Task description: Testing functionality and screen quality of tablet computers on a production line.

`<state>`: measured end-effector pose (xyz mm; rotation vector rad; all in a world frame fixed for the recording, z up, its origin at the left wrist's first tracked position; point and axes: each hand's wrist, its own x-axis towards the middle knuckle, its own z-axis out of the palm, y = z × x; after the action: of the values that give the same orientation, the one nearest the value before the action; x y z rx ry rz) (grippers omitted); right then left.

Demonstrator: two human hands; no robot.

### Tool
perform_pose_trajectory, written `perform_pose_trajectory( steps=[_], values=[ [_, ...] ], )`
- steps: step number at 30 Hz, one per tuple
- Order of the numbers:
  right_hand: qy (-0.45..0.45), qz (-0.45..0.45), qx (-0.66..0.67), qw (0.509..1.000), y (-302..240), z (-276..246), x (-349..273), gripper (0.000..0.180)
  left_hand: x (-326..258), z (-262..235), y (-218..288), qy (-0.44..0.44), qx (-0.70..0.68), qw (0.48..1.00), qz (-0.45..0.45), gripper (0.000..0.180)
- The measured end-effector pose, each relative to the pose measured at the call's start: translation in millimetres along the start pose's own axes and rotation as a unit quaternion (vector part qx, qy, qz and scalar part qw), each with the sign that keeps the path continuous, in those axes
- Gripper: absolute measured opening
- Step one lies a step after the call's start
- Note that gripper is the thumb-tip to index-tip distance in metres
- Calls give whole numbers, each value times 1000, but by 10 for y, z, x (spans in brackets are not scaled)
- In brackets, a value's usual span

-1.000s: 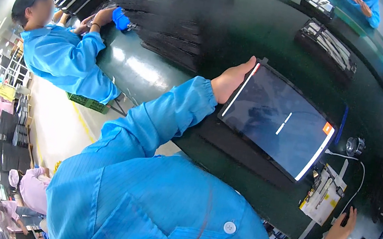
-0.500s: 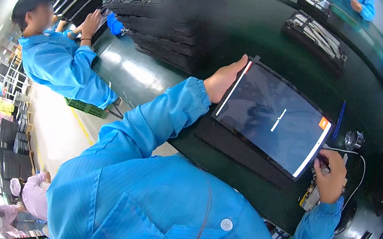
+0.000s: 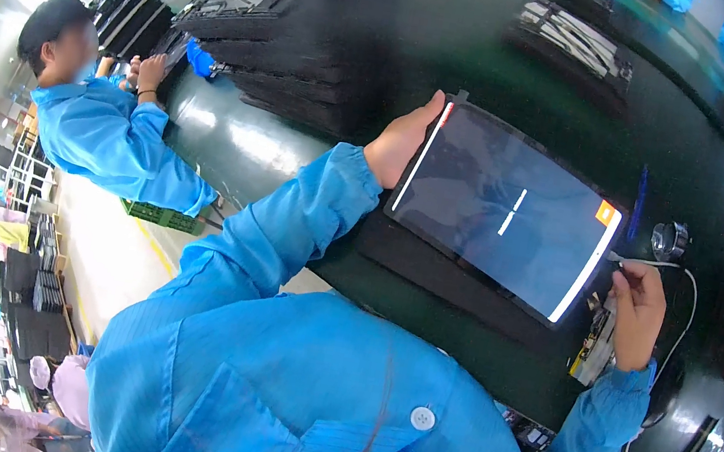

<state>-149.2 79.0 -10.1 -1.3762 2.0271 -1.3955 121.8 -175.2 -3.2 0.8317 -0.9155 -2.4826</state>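
A dark tablet (image 3: 503, 211) with a lit screen is tilted above the bench, white strips along both short sides and an orange square near its far right corner. My left hand (image 3: 402, 145) grips its left edge, thumb at the far left corner. At the right edge, my right hand (image 3: 639, 306) is closed in a pinch on the end of a white cable (image 3: 689, 305). A small grey plug tip (image 3: 614, 257) shows between those fingertips and the tablet; whether it touches the tablet I cannot tell.
Beneath the tablet lies a dark pad (image 3: 440, 273). Stacked black panels (image 3: 301, 72) stand at the far left. A blue pen-like stick (image 3: 640, 204), a clear round container (image 3: 669, 241) and small parts (image 3: 594, 346) lie at the right. A co-worker in blue (image 3: 110, 126) sits at left.
The tablet and my left hand appear slightly further left in the picture, as the whole view shifts. My right fingers have straightened, and the grey plug tip now shows.
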Motion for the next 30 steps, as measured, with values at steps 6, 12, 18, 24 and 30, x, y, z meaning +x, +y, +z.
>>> perform_pose_trajectory(
  steps=[6, 12, 18, 24, 30],
  values=[
    [-102, 14, -43, 994, -180, -30, 16, 12, -26, 39, 19, -7, -6, 1000, 0, 55],
    [-133, 77, 45, 987, -127, -35, 24, 14, -48, 78, 5, 18, 10, 1000, 22, 53],
    [-144, 100, 50, 983, -158, -50, 71, 15, -67, 83, 20, 7, 12, 1000, 25, 54],
    [-152, 92, 53, 983, -161, -52, 60, 15, -80, 111, 17, 37, 15, 999, 20, 56],
    [-152, 85, 33, 984, -150, -57, 61, 15, -50, 34, 2, 38, 30, 999, 23, 58]
  ],
)
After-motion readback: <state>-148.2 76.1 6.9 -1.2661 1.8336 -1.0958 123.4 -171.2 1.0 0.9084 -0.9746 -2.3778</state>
